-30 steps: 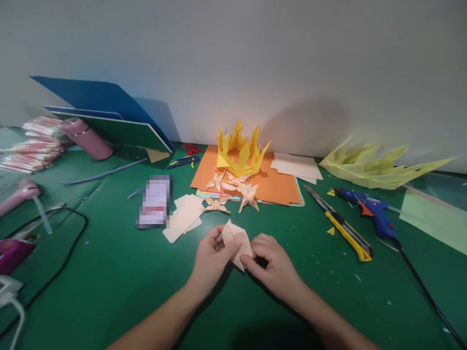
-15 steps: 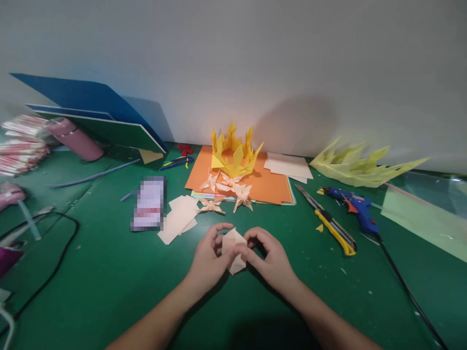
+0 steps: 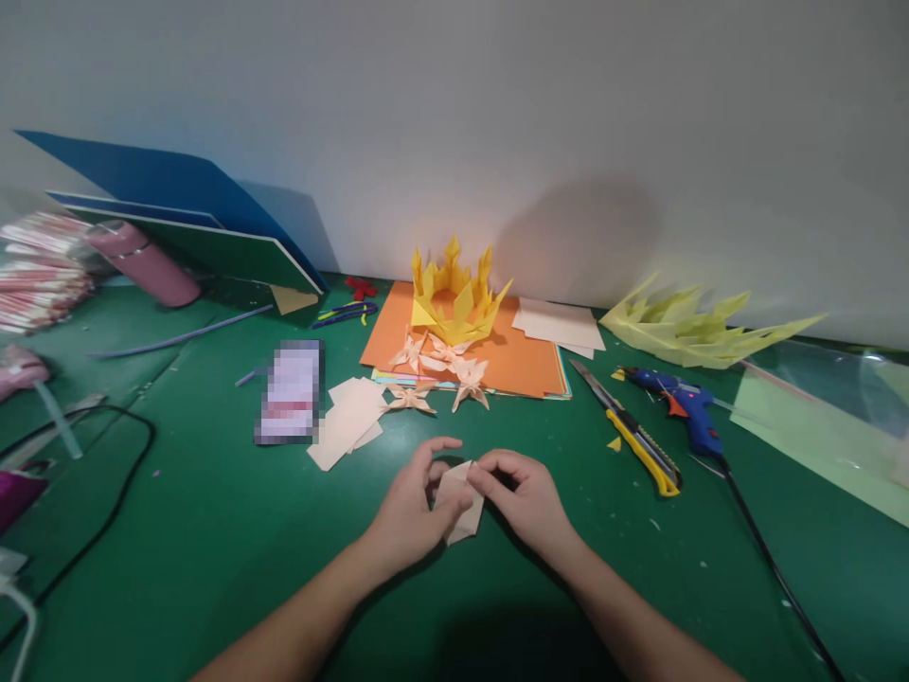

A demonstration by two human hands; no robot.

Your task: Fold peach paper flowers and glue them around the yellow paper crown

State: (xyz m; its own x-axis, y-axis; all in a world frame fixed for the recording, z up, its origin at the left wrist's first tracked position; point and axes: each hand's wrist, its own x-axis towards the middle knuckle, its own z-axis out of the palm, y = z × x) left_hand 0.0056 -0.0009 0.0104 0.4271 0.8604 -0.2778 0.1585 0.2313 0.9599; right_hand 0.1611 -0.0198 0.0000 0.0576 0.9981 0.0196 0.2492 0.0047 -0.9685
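Between my hands, just over the green table, is a small piece of folded peach paper (image 3: 465, 523). My left hand (image 3: 418, 502) grips its left side, the thumb lying across the front and the index finger raised above. At the paper's upper right corner my right hand (image 3: 525, 497) pinches it between thumb and index finger. Beyond the hands lie several folded peach paper flowers (image 3: 470, 384), partly on a stack of orange paper (image 3: 529, 365). A yellow folded paper crown (image 3: 461, 308) stands on that stack. Left of the flowers are loose peach paper pieces (image 3: 347, 426).
On the right lie a yellow utility knife (image 3: 643, 450), blade out, and a blue glue gun (image 3: 686, 398) with a trailing black cord. Behind them rests a pale yellow paper crown (image 3: 703, 332). Leftward are a blurred-out phone (image 3: 290, 393), a pink bottle (image 3: 146, 265) and leaning boards (image 3: 191, 246).
The folded paper has tilted, and its top corner now sits at my right fingertips. My right thumb has drawn back up from the paper's middle to that corner.
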